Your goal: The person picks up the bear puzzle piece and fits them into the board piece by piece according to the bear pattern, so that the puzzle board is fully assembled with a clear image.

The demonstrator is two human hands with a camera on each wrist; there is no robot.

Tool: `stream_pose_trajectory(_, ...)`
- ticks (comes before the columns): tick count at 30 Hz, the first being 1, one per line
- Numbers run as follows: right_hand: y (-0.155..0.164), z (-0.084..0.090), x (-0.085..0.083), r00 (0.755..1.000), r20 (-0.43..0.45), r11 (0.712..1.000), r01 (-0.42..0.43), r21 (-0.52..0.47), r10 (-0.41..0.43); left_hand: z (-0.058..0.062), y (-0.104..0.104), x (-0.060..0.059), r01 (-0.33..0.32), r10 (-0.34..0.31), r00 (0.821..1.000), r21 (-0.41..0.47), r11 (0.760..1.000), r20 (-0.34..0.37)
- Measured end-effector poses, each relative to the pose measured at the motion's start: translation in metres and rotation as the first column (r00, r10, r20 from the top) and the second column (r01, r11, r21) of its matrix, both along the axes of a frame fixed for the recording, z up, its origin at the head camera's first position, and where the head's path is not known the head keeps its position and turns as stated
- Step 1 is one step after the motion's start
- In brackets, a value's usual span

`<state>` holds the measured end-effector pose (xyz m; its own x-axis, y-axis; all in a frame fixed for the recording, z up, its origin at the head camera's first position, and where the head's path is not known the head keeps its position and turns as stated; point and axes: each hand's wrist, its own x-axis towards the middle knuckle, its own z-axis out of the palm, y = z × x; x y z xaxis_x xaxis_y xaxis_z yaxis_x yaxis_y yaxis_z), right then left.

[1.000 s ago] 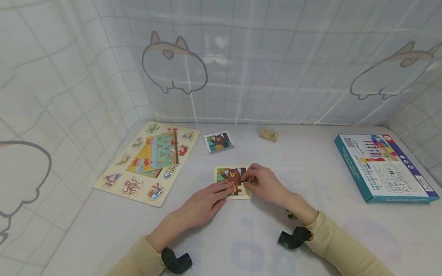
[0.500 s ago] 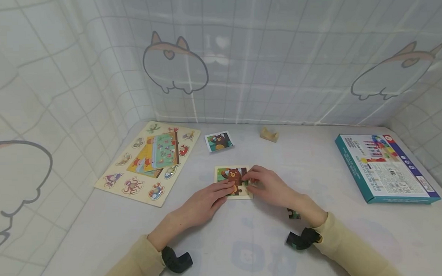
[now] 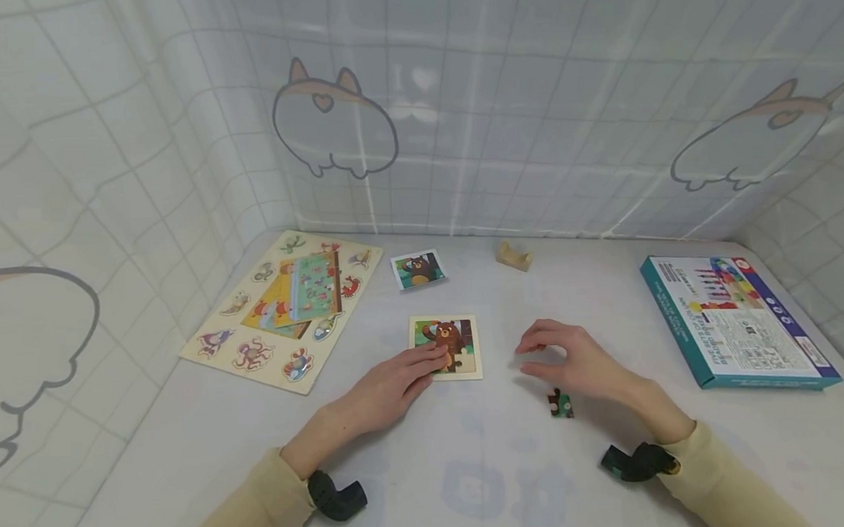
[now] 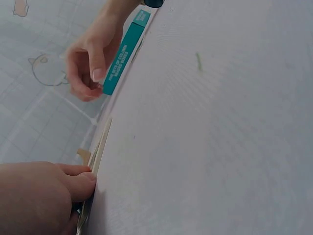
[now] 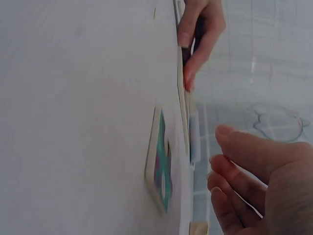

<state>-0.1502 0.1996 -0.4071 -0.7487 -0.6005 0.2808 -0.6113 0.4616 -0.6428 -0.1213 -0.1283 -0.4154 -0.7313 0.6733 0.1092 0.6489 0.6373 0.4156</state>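
Note:
A square bear jigsaw puzzle (image 3: 469, 328) in a pale wooden frame lies in the middle of the table. Its lower right corner shows bare wood. My left hand (image 3: 391, 385) rests on the puzzle's left side, fingers stretched over the bear. To the right, apart from the puzzle, my right hand (image 3: 575, 359) hovers with thumb and fingers parted and nothing between them. Just below that hand lies one loose puzzle piece (image 3: 562, 404), green and dark; the right wrist view shows the piece (image 5: 161, 166) flat on the table.
A bear picture card (image 3: 418, 270) and a small wooden holder (image 3: 513, 256) lie behind the puzzle. At left is a wooden sea-animal board (image 3: 209, 362) with picture boards (image 3: 311, 287) stacked on it. A teal-edged box (image 3: 741, 322) sits at right.
My right hand has let go of a piece at the puzzle's right side and moved right, over near the loose piece. My left hand has stayed in place.

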Motion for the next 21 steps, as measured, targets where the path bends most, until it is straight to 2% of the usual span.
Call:
stream_pose_trajectory(8, 0.034, -0.002, 0.004, 0.998, 0.063, 0.999, 0.030, 0.039, -0.032, 0.000, 0.000, 0.000, -0.008, 0.008, 1.000, -0.010, 1.000, 0.010)
stream_pose_trajectory(12, 0.045, -0.005, 0.005, 0.996, 0.084, 0.999, 0.008, 0.047, -0.012, -0.001, 0.000, 0.000, -0.008, 0.008, 1.000, -0.007, 1.000, 0.006)
stream_pose_trajectory(16, 0.049, -0.005, 0.006, 0.988, 0.156, 0.999, -0.014, 0.051, 0.006, -0.001, 0.000, -0.001, -0.006, 0.006, 1.000, -0.002, 1.000, -0.004)
stream_pose_trajectory(21, 0.047, -0.004, 0.010, 0.973, 0.218, 0.990, -0.097, 0.103, 0.072, -0.002, 0.000, 0.000, -0.007, 0.007, 1.000, -0.004, 1.000, 0.004)
